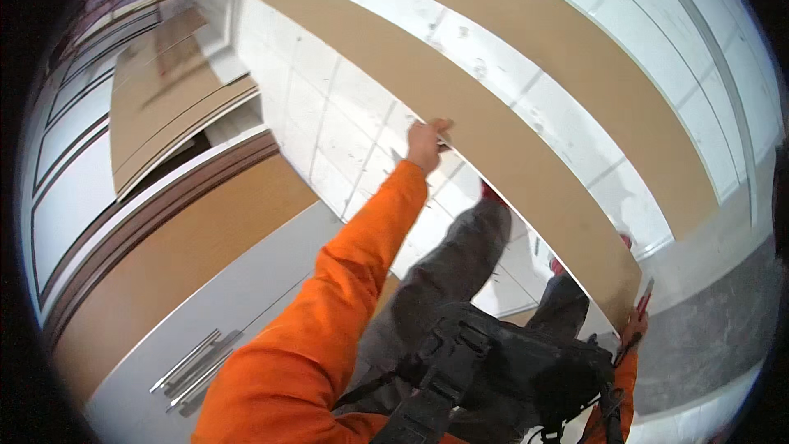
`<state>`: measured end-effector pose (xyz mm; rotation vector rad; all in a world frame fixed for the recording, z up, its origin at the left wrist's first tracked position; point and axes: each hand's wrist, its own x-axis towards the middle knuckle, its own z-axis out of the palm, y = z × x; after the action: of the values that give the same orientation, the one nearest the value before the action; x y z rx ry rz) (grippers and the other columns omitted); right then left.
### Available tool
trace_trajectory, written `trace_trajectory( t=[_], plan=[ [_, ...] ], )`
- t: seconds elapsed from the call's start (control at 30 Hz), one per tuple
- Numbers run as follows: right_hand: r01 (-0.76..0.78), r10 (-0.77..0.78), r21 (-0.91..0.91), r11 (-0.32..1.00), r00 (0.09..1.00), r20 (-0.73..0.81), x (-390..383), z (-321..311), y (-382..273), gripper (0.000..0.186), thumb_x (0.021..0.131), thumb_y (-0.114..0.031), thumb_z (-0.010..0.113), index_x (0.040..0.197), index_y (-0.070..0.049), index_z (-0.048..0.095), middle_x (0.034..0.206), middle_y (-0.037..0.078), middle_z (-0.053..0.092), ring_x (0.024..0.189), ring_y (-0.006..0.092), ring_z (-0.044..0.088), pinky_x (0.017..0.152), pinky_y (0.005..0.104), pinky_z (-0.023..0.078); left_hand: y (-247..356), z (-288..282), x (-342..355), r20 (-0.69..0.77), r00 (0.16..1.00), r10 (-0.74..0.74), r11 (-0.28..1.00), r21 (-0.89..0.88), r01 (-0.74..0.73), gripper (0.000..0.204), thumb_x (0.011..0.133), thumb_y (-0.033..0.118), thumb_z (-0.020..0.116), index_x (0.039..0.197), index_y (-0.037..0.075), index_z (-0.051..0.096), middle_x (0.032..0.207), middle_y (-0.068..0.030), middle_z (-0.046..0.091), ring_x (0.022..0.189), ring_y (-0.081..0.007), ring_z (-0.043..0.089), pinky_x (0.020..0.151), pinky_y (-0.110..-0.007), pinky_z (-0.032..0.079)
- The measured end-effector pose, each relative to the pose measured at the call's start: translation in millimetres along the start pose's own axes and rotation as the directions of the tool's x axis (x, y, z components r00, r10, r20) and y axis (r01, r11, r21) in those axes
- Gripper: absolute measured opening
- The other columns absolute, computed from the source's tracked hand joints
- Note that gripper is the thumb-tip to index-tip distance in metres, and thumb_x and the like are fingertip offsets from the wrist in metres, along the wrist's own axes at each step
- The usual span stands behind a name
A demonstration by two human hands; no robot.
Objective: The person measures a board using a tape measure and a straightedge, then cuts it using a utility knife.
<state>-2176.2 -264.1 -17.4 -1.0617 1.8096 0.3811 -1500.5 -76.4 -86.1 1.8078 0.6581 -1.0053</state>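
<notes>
A long, narrow brown board with a thin white edge runs diagonally in front of me, from the upper left to the lower right. My left hand is closed on its near edge around the middle, thumb over the top and the other fingers mostly hidden. At the board's right end, my right hand is by the corner, closed around a slim red tool with a narrow tip. The tool's kind is too small to make out. Whether that hand also grips the board is unclear.
Another brown board lies beyond, over white tiled floor. To the left are stacked brown panels, an orange-brown panel and a pale grey panel bearing metal bar handles. A dark grey surface is at right.
</notes>
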Motion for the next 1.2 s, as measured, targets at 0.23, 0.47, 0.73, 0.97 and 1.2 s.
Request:
trace_trajectory(
  t=[0.23, 0.47, 0.73, 0.97, 1.2],
  plan=[
    [0.13, -0.165, -0.324, 0.937, 0.983, -0.082, 52.7, 35.0, 19.9, 0.035, 0.093, -0.033, 0.063, 0.1, 0.001, 0.06, 0.086, 0.013, 0.063, 0.079, 0.0248, 0.061, 0.074, 0.0419, 0.048, 27.0, -21.6, -8.9, -0.109, 0.99, 0.09, 0.996, 0.005, -0.09, 0.027, 0.086, 0.009, 0.063, 0.109, -0.003, 0.055, 0.103, -0.0157, 0.066, 0.087, -0.0283, 0.069, 0.072, -0.043, 0.061],
    [0.033, -0.002, -0.325, 0.945, 0.995, 0.096, 58.3, 65.8, -78.1, 0.04, 0.093, -0.036, 0.057, 0.1, 0.003, 0.058, 0.086, 0.017, 0.063, 0.072, 0.0303, 0.065, 0.061, 0.0458, 0.052, 19.3, -24.5, 21.7, -0.176, 0.977, 0.124, 0.99, -0.049, -0.134, 0.027, 0.079, 0.003, 0.061, 0.099, -0.01, 0.05, 0.092, -0.0229, 0.063, 0.076, -0.0351, 0.069, 0.059, -0.046, 0.061],
    [-0.354, 0.382, -0.151, 0.923, 0.802, 0.459, 86.0, 35.6, -64.0, 0.031, 0.089, -0.033, 0.058, 0.107, -0.009, 0.05, 0.093, 0.01, 0.058, 0.063, 0.0305, 0.061, 0.053, 0.0542, 0.056, 52.6, 27.0, 24.7, -0.22, 0.939, 0.264, 0.925, 0.335, -0.181, 0.042, 0.079, 0.004, 0.057, 0.112, -0.016, 0.041, 0.101, -0.0299, 0.061, 0.08, -0.0414, 0.07, 0.054, -0.046, 0.062],
    [-0.218, 0.107, 0.256, 0.942, 0.916, 0.387, 85.8, -5.4, -80.4, 0.052, 0.095, -0.047, 0.056, 0.119, -0.001, 0.054, 0.109, 0.014, 0.065, 0.088, 0.0281, 0.068, 0.065, 0.0405, 0.057, 52.1, 103.1, 89.3, -0.235, 0.868, 0.437, 0.597, 0.798, -0.084, 0.098, 0.075, 0.022, 0.066, 0.144, -0.015, 0.006, 0.148, -0.0344, 0.024, 0.129, -0.0437, 0.046, 0.105, -0.048, 0.044],
    [0.307, -0.282, 0.175, 0.935, 0.947, -0.156, 188.4, 1.2, -39.6, 0.043, 0.092, -0.046, 0.058, 0.101, -0.005, 0.061, 0.08, 0.007, 0.059, 0.072, 0.0187, 0.06, 0.06, 0.034, 0.048, 52.7, 140.5, 189.6, -0.188, 0.727, 0.66, 0.253, 0.967, 0.02, 0.125, 0.068, 0.051, 0.075, 0.156, 0.002, 0.001, 0.162, -0.0238, -0.002, 0.149, -0.0456, 0.008, 0.119, -0.056, 0.02]
  ],
)
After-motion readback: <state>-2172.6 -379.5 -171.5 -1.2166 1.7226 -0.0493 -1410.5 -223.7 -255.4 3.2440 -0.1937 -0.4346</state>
